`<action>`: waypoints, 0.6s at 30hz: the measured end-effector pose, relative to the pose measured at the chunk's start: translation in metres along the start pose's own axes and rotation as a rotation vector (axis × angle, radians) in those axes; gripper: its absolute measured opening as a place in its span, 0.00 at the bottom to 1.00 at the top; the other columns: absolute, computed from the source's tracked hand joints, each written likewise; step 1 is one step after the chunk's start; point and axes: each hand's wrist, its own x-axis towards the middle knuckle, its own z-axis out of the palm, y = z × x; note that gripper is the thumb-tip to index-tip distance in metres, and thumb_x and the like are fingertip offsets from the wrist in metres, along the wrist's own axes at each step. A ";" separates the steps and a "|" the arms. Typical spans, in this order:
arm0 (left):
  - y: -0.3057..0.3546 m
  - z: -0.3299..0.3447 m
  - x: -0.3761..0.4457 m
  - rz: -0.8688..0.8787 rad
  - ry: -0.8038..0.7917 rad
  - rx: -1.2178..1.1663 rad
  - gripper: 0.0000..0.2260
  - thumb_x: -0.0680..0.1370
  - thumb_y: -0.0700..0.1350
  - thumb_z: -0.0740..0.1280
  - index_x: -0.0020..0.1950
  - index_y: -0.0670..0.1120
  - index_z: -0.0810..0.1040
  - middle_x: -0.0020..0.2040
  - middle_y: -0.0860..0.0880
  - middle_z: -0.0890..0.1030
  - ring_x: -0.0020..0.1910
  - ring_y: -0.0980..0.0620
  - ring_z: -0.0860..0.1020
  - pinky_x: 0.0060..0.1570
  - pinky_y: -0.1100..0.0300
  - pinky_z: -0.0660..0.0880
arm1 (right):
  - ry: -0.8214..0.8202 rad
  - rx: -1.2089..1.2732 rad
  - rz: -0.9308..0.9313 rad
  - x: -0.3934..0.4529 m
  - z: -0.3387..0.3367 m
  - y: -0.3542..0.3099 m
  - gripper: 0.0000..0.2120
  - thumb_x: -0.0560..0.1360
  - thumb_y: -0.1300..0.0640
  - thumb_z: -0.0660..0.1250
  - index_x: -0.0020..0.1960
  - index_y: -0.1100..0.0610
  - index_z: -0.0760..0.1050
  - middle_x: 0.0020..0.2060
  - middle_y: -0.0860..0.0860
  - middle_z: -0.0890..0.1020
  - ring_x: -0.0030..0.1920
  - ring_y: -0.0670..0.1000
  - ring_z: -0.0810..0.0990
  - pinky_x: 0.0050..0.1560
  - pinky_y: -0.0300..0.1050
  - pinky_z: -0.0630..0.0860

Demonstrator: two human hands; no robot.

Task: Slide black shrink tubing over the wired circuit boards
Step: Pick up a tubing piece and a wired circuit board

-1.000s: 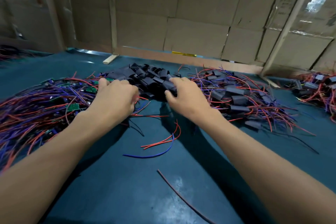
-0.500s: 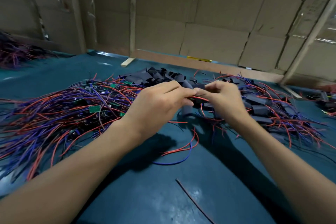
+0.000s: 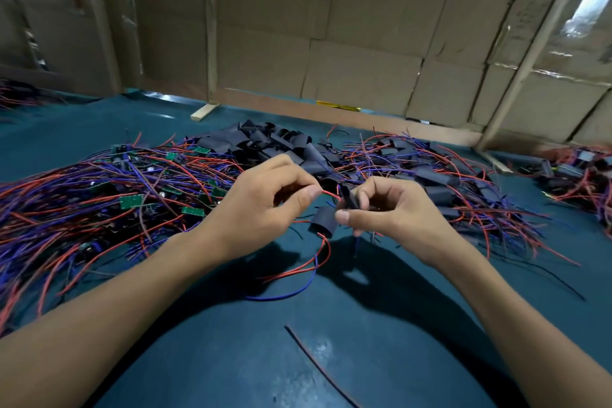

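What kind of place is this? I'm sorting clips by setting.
Likely a small hand-assembly workshop: heaps of wired circuit boards and black shrink tubing on a teal-covered table, walled with cardboard.

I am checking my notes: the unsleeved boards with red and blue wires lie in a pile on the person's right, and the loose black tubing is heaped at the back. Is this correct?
Not quite: the head view shows the unsleeved boards piled on the person's left, not the right. The loose black tubing is indeed heaped at the back.
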 end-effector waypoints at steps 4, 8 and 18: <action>0.003 0.000 -0.001 -0.080 0.071 -0.058 0.04 0.80 0.41 0.69 0.48 0.42 0.82 0.42 0.48 0.77 0.40 0.53 0.75 0.42 0.64 0.69 | 0.027 -0.113 -0.055 0.001 -0.002 0.009 0.18 0.63 0.44 0.83 0.41 0.52 0.78 0.37 0.47 0.82 0.36 0.49 0.76 0.40 0.48 0.74; 0.003 0.000 -0.001 -0.090 0.081 -0.084 0.03 0.80 0.41 0.70 0.47 0.42 0.82 0.41 0.51 0.75 0.39 0.54 0.74 0.42 0.67 0.67 | 0.053 -0.210 -0.132 0.001 0.003 0.012 0.15 0.67 0.50 0.79 0.47 0.47 0.74 0.39 0.49 0.81 0.37 0.48 0.74 0.40 0.50 0.73; -0.001 0.005 0.000 -0.040 0.034 -0.024 0.02 0.78 0.40 0.72 0.47 0.42 0.83 0.41 0.50 0.75 0.37 0.53 0.74 0.39 0.64 0.68 | 0.096 -0.185 -0.210 -0.001 0.007 0.009 0.18 0.70 0.55 0.79 0.54 0.49 0.73 0.40 0.41 0.85 0.33 0.41 0.76 0.38 0.34 0.73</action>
